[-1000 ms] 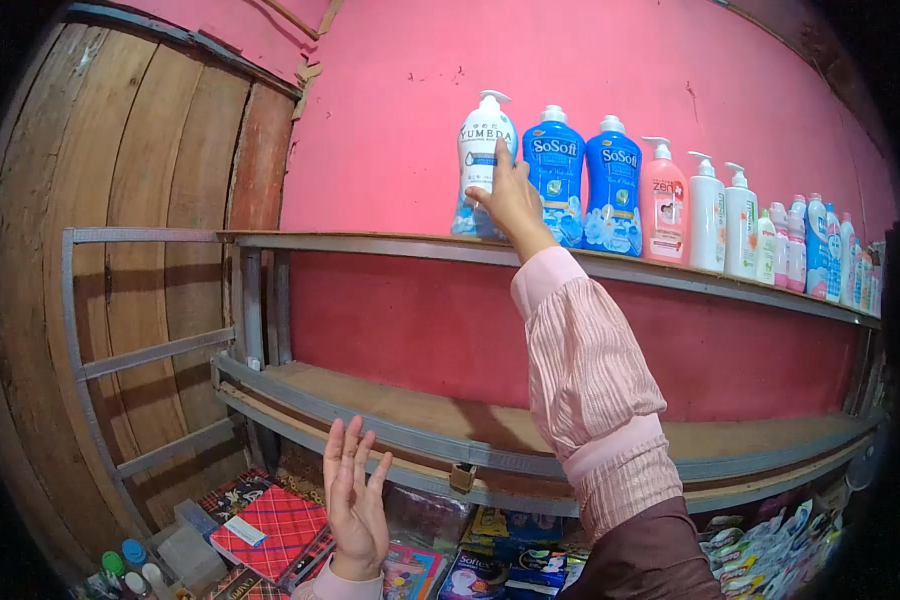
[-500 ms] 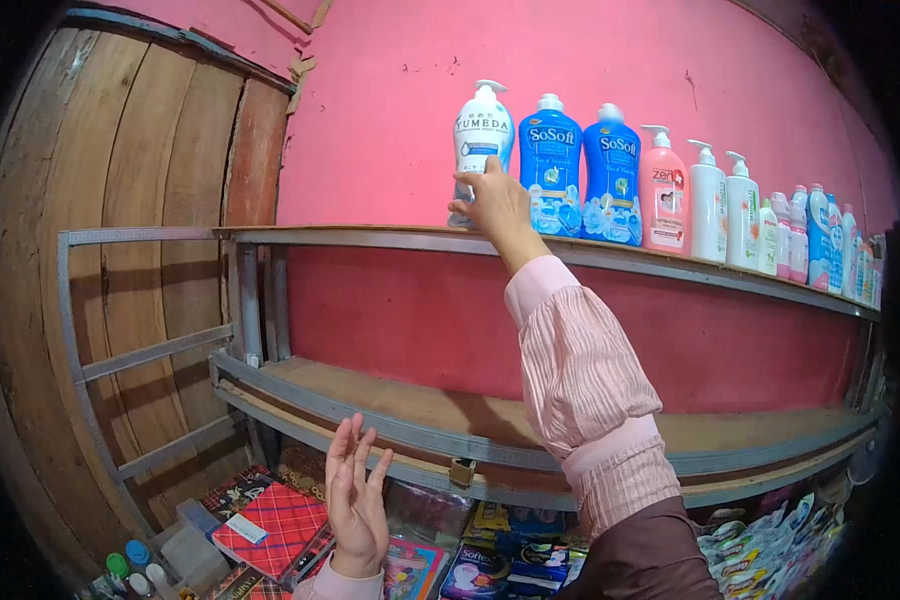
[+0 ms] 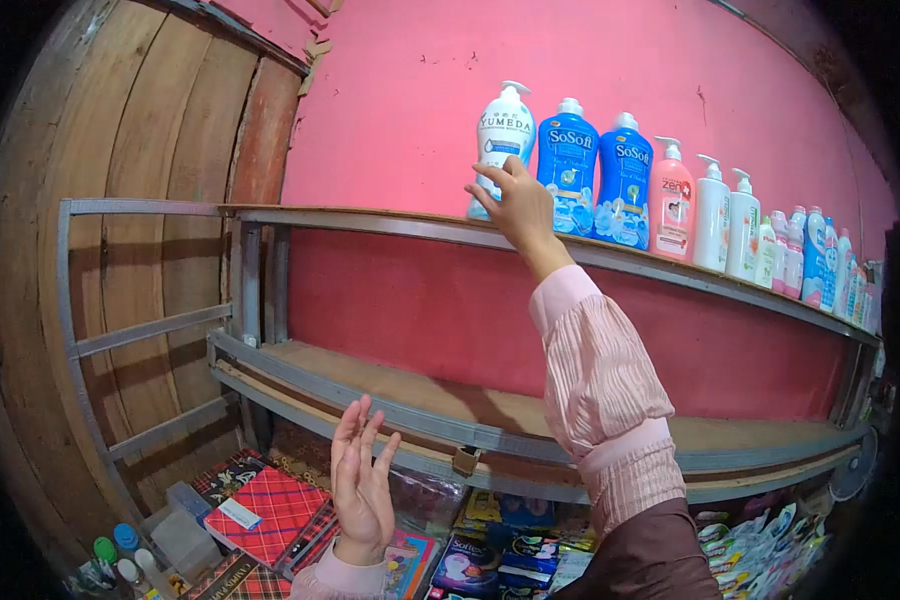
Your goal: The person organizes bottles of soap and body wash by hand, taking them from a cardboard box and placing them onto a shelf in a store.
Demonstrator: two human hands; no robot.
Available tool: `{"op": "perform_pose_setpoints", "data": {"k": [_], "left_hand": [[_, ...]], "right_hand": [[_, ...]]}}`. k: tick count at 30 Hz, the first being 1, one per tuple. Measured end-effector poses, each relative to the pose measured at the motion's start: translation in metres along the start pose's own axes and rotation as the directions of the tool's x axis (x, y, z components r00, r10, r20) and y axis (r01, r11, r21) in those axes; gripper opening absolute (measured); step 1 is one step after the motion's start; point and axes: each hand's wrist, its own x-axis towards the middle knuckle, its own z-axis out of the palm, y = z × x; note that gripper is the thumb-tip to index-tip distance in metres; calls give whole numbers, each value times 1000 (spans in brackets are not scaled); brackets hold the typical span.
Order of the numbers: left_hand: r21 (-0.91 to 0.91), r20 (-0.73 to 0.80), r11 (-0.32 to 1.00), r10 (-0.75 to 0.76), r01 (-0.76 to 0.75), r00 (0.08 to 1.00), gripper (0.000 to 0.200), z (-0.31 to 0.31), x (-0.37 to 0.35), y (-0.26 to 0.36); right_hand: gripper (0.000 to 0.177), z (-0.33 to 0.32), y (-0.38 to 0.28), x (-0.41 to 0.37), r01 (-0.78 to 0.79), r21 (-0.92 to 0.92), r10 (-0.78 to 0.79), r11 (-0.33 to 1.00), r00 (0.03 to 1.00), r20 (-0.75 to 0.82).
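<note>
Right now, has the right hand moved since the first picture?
Yes, the right hand is lower: its top fingertip dropped below the name on the left SoSoft bottle.

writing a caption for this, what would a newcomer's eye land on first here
Probably the bright pink wall, with two blue SoSoft bottles standing side by side on the upper shelf. Just left of them, the right hand is at the white-and-blue Yumeda pump bottle. Low down, a red plaid book lies left of the raised left hand.
</note>
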Motion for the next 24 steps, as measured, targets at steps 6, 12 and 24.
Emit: {"op": "perform_pose_setpoints", "data": {"k": [6,12,24], "left_hand": [[17,24,999,-32,32,999,51,2,-6,-12],[73,139,994,75,-86,987,37,29,-35,-18],[129,697,889,-396,439,598,26,170,-247,-64]], "right_hand": [[13,-54,-41,-72,536,147,-541,832,841,-7],[19,-210,-82,-182,603,255,-652,756,729,208],[16,-731,-260,-506,-808,-578,982,111,180,-63]]}}
